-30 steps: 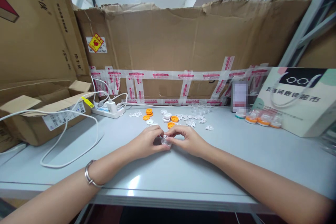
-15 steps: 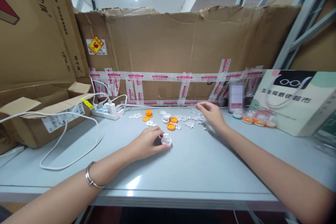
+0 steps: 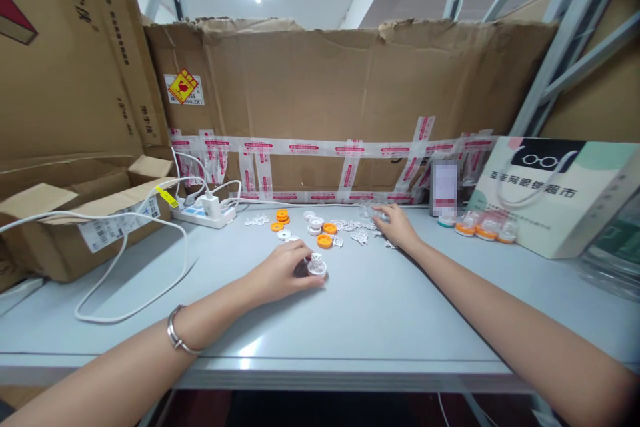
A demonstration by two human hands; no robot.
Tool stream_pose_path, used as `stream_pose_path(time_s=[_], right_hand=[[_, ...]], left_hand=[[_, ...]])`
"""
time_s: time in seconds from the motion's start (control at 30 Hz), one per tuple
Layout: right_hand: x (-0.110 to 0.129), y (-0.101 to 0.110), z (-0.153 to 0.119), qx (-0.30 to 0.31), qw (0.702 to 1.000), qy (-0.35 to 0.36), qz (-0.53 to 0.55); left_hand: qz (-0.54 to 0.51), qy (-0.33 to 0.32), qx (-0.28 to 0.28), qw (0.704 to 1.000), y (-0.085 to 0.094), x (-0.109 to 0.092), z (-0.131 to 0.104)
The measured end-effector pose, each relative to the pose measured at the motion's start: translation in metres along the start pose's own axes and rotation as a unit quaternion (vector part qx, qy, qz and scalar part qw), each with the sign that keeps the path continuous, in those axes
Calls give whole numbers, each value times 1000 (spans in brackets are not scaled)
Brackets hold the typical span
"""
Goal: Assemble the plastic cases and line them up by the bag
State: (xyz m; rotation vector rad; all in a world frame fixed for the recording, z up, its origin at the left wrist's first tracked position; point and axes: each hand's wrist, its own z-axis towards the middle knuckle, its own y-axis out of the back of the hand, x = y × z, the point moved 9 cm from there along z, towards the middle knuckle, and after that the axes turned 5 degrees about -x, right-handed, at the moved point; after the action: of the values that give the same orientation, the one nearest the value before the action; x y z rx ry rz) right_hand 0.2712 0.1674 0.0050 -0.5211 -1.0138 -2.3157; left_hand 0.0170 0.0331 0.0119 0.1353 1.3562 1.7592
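Observation:
My left hand [image 3: 286, 270] is closed round the side of a small white round base [image 3: 317, 269] on the table. A small white piece [image 3: 316, 257] stands upright in it. At the back of the table, my right hand [image 3: 397, 225] has thumb and forefinger at a clear plastic dome [image 3: 367, 211], seemingly pinching its edge. More clear domes lie close behind these fingers, partly hidden. Flat white cut-out pieces [image 3: 359, 237] are spread beside my right hand. Between the hands sit orange rings [image 3: 325, 241] and white rings [image 3: 315, 221].
Finished-looking domed pieces with orange bases [image 3: 486, 232] stand at right, by a phone [image 3: 445, 188] and a paper bag [image 3: 537, 197]. A power strip [image 3: 207, 215], a looping white cable [image 3: 186, 253] and an open carton [image 3: 65, 240] are at left. A large cardboard box [image 3: 300, 93] closes off the back.
My right hand has come slightly lower and its fingertips now sit closer to the clear domes. The left hand stays on the white base. The view has shifted a little.

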Motion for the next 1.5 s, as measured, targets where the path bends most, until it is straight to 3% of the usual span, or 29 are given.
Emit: stream_pose_path(time_s=[0.23,0.37,0.43,0.57,0.6,0.67,0.77,1.07,1.3,1.5], right_hand=[[2,17,4,-50,997,-24,55],[34,30,7,-86,985,-27,146],[62,26,1,-61,977,-19,203],[122,2,-29,64,953,3,297],[134,-7,-39,118,929,-3,350],[148,-14,-55,167,897,-20,408],[154,-16,-65,184,882,-33,433],[158,-13,-70,171,885,-5,433],[171,-20,-83,235,878,57,413],[171,-19,-84,243,875,60,415]], left_hand=[[-19,9,-15,1000,-3,4,2],[-100,50,-35,993,2,10,2],[-142,62,-54,986,4,13,3],[-222,89,-79,968,2,25,9],[-233,96,-82,964,1,28,10],[-240,103,-81,962,0,31,12],[-237,96,-59,965,-3,27,13],[-222,71,-42,971,-3,21,10],[-262,67,-65,961,1,20,11],[-305,68,-90,946,4,21,10]])
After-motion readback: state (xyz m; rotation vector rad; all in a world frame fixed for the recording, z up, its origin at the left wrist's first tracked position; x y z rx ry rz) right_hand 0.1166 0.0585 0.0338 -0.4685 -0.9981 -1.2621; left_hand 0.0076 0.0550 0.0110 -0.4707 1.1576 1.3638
